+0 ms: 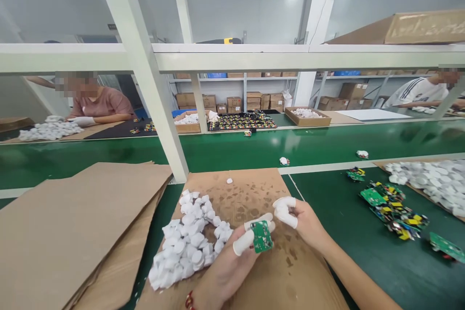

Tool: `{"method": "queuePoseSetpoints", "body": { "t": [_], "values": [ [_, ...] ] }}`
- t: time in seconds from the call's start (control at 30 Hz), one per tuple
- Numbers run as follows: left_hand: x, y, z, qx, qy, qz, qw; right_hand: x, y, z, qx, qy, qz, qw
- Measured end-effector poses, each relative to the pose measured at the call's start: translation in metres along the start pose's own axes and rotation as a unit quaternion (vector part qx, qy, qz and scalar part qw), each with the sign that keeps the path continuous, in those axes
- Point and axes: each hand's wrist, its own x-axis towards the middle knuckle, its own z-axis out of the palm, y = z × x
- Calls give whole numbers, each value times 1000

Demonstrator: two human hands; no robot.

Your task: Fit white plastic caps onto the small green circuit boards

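In the left hand [232, 265], a circuit board [262, 237]

Open passage runs above the cardboard sheet [308, 281], from the right hand [307, 223] forward to the green belt [225, 152]; a single white piece [229, 181] near the far edge forms a low obstacle. To the right, lateral room extends over the green tabletop [345, 232] as far as the heap of circuit boards [395, 210]. The pile of white pieces [192, 242] borders the left hand [228, 271] on its left. Beyond it, a white post [156, 106] obstructs the far left corner; a white beam [236, 61] limits height, leaving a gap above the belt.
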Motion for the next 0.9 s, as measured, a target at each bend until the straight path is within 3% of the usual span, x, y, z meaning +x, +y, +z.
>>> {"method": "queuePoseSetpoints", "body": {
  "t": [0.13,0.23,0.37,0.47,0.67,0.9],
  "values": [
    [0,-1,-1,-43,-11,1,999,-2,-3,0,-71,-75,-46,994],
    [1,-2,-4,-59,-20,-2,998,-4,4,0,-26,-88,-27,995],
    [0,-1,-6,-73,-39,-9,997,-8,11,6,63,-66,-7,996],
    [-2,0,-7,-74,-54,-3,996,-10,11,13,7,-36,-7,999],
    [-5,2,-3,-55,-81,-16,995,-12,13,15,-72,-50,-21,996],
    [-6,2,-4,-55,-63,-11,996,-10,7,13,-84,-58,-33,994]
  ]
}}
